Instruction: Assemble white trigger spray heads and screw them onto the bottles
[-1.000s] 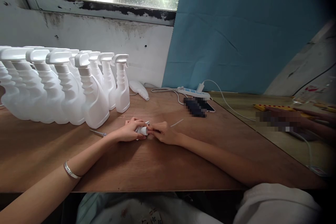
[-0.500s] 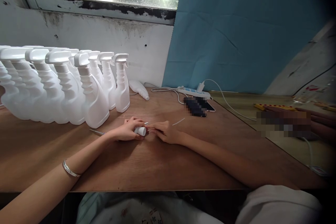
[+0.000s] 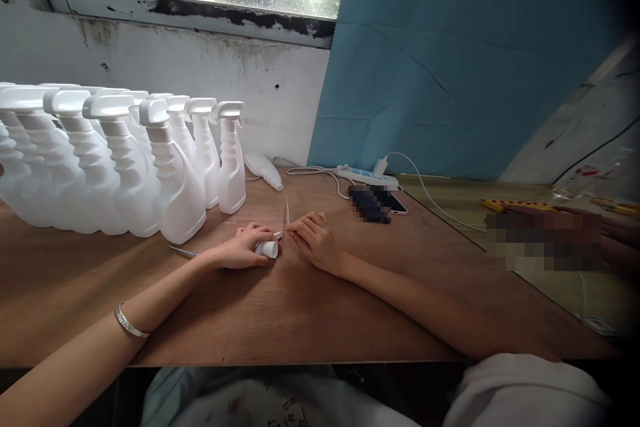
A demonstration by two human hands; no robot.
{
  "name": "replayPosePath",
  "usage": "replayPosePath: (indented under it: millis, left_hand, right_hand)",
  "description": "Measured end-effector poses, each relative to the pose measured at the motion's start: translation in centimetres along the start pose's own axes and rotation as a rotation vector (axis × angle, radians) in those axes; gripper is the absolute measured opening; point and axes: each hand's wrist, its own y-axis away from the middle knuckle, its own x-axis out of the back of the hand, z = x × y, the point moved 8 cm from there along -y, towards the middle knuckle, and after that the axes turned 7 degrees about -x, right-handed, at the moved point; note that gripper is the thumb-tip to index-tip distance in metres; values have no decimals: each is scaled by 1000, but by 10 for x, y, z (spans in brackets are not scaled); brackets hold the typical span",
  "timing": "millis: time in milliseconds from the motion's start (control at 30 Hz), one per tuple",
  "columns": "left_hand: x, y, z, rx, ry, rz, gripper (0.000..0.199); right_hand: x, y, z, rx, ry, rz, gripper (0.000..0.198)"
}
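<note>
Head view: bottles (image 3: 181,193), contents unclear, stand near sprayer (image 3: 268,249).

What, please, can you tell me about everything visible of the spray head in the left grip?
The spray head is white, plastic by its look, and tipped sideways. Its ribbed collar faces right; a slim white part, probably the trigger, juts out behind. The left grip covers the rest; whether the head touches the table is unclear.

No text is readable: the red marking (image 3: 583,172) on the clear bottle (image 3: 575,187) is blurred.
</note>
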Motion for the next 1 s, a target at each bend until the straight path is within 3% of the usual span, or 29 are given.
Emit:
replayPosePath:
  millis: [100, 167, 333, 400, 500, 667, 867, 1000]
  left_hand:
    - [0, -1, -2, -1, 2, 13, 26]
    - [0, 0, -2, -6, -1, 18, 26]
    - [0, 0, -1, -17, -6, 6, 27]
    - [0, 0, 0, -18, -11, 3, 28]
    - [0, 0, 0, -15, -16, 1, 27]
    - [1, 0, 3, -47, -13, 23, 26]
    - [-5, 1, 20, -196, 125, -18, 31]
    - [-7, 1, 23, -202, 280, -13, 40]
  right_hand:
    - [4, 1, 3, -42, -139, 20, 9]
    - [5, 1, 12, -146, -279, 29, 7]
    - [-13, 12, 70, -728, -828, 156, 21]
    - [-20, 21, 93, -899, -884, 265, 28]
    - [-27, 31, 120, -1018, -837, 337, 32]
    - [-41, 32, 132, -1069, -801, 189, 30]
    - [-51, 25, 122, -989, -720, -14, 26]
    - [-53, 24, 120, -932, -595, -95, 22]
